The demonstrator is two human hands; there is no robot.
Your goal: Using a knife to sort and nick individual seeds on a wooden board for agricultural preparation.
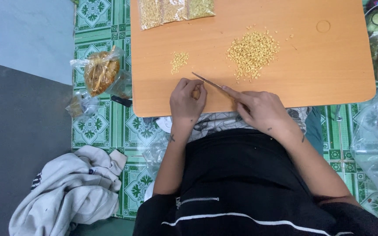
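Observation:
My right hand (259, 109) grips a thin metal knife (207, 81) whose blade points left across the orange board (329, 70). Just beside the blade tip, my left hand (187, 100) is curled with its fingers pinched on something small that I cannot make out. A large heap of pale yellow pieces (252, 52) lies on the board beyond my right hand. Beyond my left hand lies a smaller heap of the same pieces (179, 61).
Clear packets of yellow grains (173, 11) lie at the board's far edge. A tied plastic bag with orange-brown contents (100, 72) sits on the green patterned floor (97, 126) to the left, a grey garment (66, 192) nearer me. Clear plastic bags (375, 144) lie right.

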